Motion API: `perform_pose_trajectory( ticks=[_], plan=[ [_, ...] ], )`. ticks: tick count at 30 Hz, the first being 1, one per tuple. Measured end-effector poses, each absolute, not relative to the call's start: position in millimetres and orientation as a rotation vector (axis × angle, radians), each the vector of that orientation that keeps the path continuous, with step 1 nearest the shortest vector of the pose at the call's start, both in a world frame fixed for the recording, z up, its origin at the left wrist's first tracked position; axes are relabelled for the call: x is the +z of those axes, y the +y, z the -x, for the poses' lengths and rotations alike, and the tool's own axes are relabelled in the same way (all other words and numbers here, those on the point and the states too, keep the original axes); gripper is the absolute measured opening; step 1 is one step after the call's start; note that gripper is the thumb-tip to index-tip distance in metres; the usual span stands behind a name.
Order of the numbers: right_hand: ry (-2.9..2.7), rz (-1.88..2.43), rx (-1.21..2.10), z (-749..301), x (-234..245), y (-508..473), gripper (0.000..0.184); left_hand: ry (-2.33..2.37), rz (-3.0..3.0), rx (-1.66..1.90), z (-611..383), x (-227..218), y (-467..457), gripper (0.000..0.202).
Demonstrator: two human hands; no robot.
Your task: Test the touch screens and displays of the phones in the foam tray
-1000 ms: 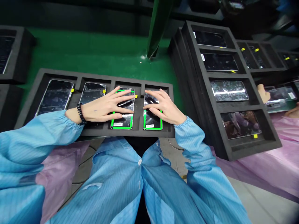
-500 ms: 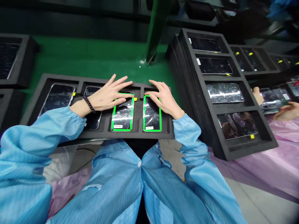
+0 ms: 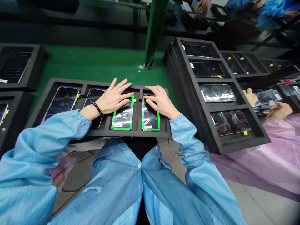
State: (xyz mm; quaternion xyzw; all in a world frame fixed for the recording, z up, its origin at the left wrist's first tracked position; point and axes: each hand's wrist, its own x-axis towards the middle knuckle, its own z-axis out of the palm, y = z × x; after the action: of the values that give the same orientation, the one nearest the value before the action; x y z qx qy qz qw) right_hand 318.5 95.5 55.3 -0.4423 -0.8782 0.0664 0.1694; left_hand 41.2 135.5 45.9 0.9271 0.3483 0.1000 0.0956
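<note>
A black foam tray (image 3: 70, 82) lies before me with several phones in its compartments. My left hand (image 3: 114, 97) is spread over a phone with a lit green border (image 3: 122, 118), its fingers over the upper part of the screen. Over the top of the rightmost phone (image 3: 150, 118), also showing a green border, my right hand (image 3: 160, 100) rests with fingers apart. Both lit phones bear a white label at the bottom. Two dark-screened phones lie further left, one (image 3: 62, 100) in plain sight and the other (image 3: 92, 97) partly under my left wrist.
On the right stands a stack of black foam trays (image 3: 206, 79) holding phones. Beyond it, a co-worker's hands (image 3: 278, 110) hold a phone-like piece. More trays (image 3: 35, 67) stand at the left. A green post (image 3: 153, 34) rises behind my tray.
The view has shifted slightly, so more of the left trays and the far bench shows. Both my hands stay on the two lit phones, with the fingers slightly repositioned.
</note>
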Motion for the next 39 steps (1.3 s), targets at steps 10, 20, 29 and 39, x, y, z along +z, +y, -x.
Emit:
perform_pose_trajectory(
  ticks=[10, 20, 29, 39],
  plan=[
    [-2.468, 1.338, 0.216, -316, 54, 95, 0.037, 1.175, -2.576, 0.647, -25, 80, 87, 0.057],
    [-2.302, 1.339, 0.284, -337, 68, 55, 0.042, 1.572, -2.203, 0.869, 22, 67, 17, 0.059],
    [-2.511, 1.159, 0.462, -335, 82, -7, 0.036, 1.762, -2.174, 0.945, 29, 42, 17, 0.056],
    [-2.504, 1.209, 0.346, -306, 86, 17, 0.036, 1.746, -2.029, 1.181, 20, 36, 20, 0.067]
  ],
)
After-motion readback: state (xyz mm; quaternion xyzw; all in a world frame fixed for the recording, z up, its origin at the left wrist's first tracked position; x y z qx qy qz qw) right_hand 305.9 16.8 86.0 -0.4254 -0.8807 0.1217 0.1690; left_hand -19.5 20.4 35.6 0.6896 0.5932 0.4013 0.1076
